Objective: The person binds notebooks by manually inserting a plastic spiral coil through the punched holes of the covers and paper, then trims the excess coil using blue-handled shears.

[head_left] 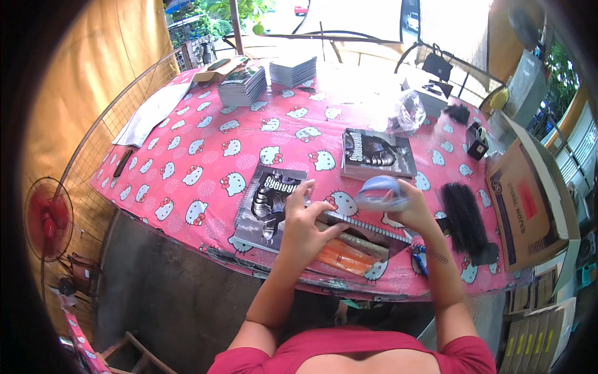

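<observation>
Magenta shirt: nearest the camera, lower edge, both forearms reaching forward from it.
Left hand: thumb and fingers pinching the left end of the tilted notebook.
Tilted notebook: between the hands, spiral edge up, cover mostly hidden.
Right hand: closed around the blurred round object.
Blurred round object: bluish, see-through; exact kind cannot tell; above the tilted notebook.
Orange pack: flat, below the tilted notebook, just right of left hand.
Flat notebook: spiral-bound, armored figure on cover, beside left hand, partly behind it.
Notebook stack: similar cover, beyond right hand.
Blue-handled tool: beside right forearm; type unclear.
Black spiral coils: bundle right of right hand.
Cardboard box: open, farther right.
Book stacks: two, well beyond left hand.
Surface: pink cloth, white cat faces, under everything handled.
</observation>
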### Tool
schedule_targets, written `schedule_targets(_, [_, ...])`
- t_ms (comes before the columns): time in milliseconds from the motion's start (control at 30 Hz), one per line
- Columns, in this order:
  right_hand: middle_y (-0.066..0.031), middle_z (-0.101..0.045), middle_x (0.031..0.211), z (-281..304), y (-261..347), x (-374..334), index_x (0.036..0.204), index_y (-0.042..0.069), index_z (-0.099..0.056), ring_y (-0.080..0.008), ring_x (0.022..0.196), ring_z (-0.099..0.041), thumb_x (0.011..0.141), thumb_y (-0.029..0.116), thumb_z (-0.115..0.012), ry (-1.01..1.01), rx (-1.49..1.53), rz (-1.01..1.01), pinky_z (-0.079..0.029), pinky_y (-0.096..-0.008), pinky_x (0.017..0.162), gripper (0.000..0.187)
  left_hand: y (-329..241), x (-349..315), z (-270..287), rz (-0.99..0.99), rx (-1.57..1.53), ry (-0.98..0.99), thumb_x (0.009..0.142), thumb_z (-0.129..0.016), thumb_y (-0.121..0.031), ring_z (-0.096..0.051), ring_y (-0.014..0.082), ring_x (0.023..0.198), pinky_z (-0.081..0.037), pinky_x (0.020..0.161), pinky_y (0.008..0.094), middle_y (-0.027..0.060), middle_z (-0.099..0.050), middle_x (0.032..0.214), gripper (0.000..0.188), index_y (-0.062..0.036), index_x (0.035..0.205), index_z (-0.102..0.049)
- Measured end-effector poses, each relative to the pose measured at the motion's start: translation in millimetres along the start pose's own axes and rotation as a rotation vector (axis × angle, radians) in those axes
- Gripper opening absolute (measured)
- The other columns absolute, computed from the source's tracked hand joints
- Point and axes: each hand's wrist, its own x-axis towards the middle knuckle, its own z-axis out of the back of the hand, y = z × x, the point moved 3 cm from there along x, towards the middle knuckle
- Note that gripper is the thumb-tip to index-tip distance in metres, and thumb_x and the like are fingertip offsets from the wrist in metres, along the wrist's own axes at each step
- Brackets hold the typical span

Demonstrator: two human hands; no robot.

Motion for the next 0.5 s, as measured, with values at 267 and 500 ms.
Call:
schedule_targets(267, [-0.011, -0.067, 0.089, -27, -24, 16, 0.098, 0.003, -0.059, -0.0266, 0.086, -0.067, 0.061, 0.0, -0.075, 0.019, 0.098, -0.088, -0.051, -0.0391, 0.07, 0.04, 31, -16, -1, 0.383, -0.528, 0.02, 0.068, -0.082, -0.002, -0.06, 0.0156, 0.1, -0.049, 0.086, 0.0278, 0.0082, -0.061, 0.107, 0.045, -0.0014, 0.108, -0.06])
schedule_targets(500, [-0.0054, -0.063, 0.083, -43, 12, 38, 0.099, 0.002, -0.06, -0.0109, 0.078, -0.058, 0.064, 0.002, -0.075, 0.052, -0.144, 0.039, -0.049, -0.0302, 0.072, 0.038, 51, -27, -9, 0.504, -0.83, -0.097, 0.077, -0.076, 0.002, -0.061, 0.0089, 0.091, -0.051, 0.079, 0.0235, 0.0061, -0.065, 0.102, 0.039, -0.0004, 0.114, -0.063])
